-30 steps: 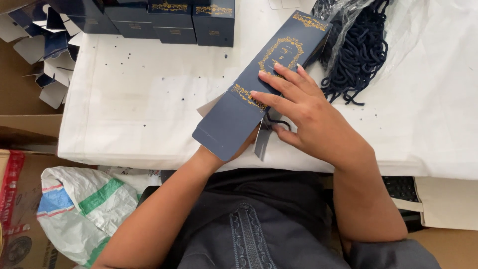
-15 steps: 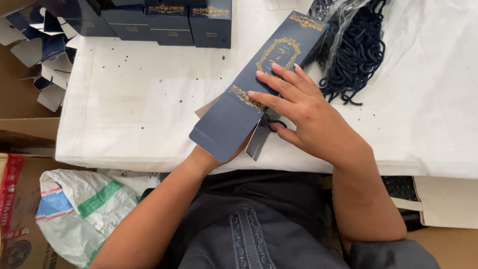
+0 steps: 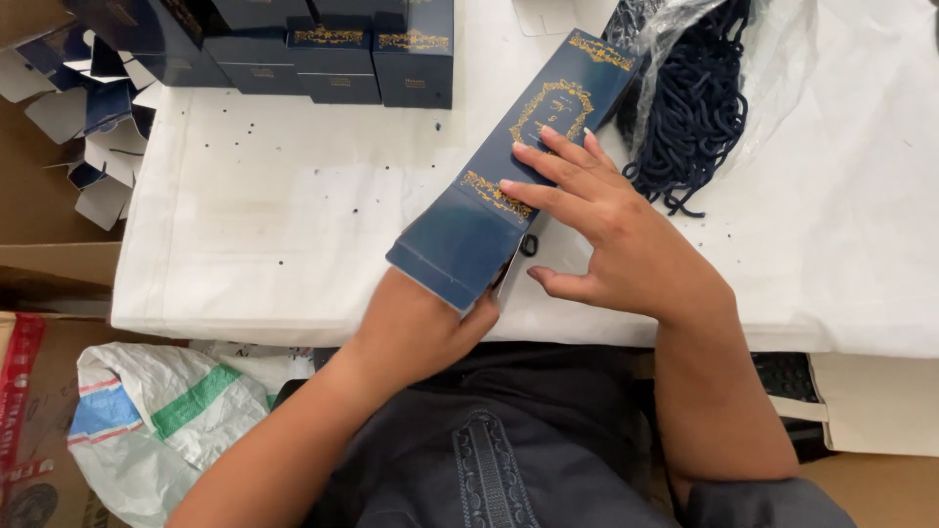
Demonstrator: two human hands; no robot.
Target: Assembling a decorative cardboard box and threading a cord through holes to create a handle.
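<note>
Both bare forearms come up from the bottom of the view and angle toward each other. The left hand (image 3: 416, 328) is turned knuckles up, wrist bent slightly, its fingers curled out of sight underneath and the thumb tip showing at its right edge. The right hand (image 3: 611, 240) lies palm down and spread flat, four fingers pointing up and to the left, thumb stretched out low toward the left hand
</note>
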